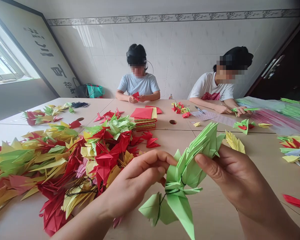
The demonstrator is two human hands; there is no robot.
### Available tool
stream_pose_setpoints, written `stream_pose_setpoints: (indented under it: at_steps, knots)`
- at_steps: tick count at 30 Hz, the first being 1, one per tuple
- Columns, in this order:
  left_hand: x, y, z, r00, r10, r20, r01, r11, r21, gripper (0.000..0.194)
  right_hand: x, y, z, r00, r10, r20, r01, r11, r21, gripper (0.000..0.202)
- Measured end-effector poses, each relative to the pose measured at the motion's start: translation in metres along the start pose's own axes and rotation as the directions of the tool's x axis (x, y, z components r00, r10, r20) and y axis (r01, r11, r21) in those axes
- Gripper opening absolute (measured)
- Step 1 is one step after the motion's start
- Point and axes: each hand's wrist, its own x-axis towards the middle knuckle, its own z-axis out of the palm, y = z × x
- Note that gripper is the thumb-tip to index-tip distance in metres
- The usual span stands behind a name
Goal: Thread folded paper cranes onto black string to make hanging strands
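Note:
A bunch of green folded paper cranes (pixel 190 163) is held up in front of me, its pieces stacked close together and threaded on a dark cord. My right hand (pixel 232 173) grips the upper part of the bunch, thumb in front and fingers behind. At the left side, my left hand (pixel 137 176) is closed, its index fingertip against the paper; its other fingers are partly hidden. Below the hands hangs a loose green crane (pixel 157 208) on the cord. A large heap of red, yellow and green paper cranes (pixel 110 151) lies left of my left hand.
A stack of red and yellow paper squares (pixel 145 116) stands mid-table. Across the table one person (pixel 137 83) holds red paper; another person (pixel 215 86) handles green pieces. Yellow cranes (pixel 235 141) and a red piece (pixel 295 201) lie rightward. The table (pixel 215 210) has round holes.

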Motion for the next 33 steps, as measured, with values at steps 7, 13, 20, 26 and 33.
stream_pose_setpoints:
  at_steps: [7, 13, 20, 26, 33]
  knots:
    - [-0.004, -0.001, 0.002, 0.993, -0.052, 0.106, 0.054, 0.998, -0.013, 0.039, 0.003, 0.003, 0.001, 0.997, -0.008, -0.074, 0.008, 1.000, 0.001, 0.021]
    - [0.001, -0.005, 0.006, 0.999, -0.032, 0.029, 0.033, 0.999, -0.004, 0.025, 0.001, 0.000, 0.004, 0.994, -0.009, -0.107, 0.010, 1.000, 0.007, 0.018]
    - [0.000, -0.002, 0.008, 0.999, -0.048, 0.024, 0.047, 0.997, 0.065, 0.018, 0.000, 0.000, 0.003, 0.986, -0.005, -0.164, 0.008, 1.000, 0.017, 0.018]
    - [-0.001, 0.001, 0.012, 1.000, -0.011, -0.008, 0.012, 0.983, 0.185, 0.021, 0.000, -0.003, 0.007, 0.995, -0.033, -0.099, 0.034, 0.999, 0.017, 0.014]
    - [0.000, 0.001, 0.012, 1.000, 0.008, 0.016, -0.010, 0.991, 0.135, 0.020, -0.001, -0.003, 0.007, 0.995, -0.037, -0.092, 0.035, 0.999, -0.021, 0.012]
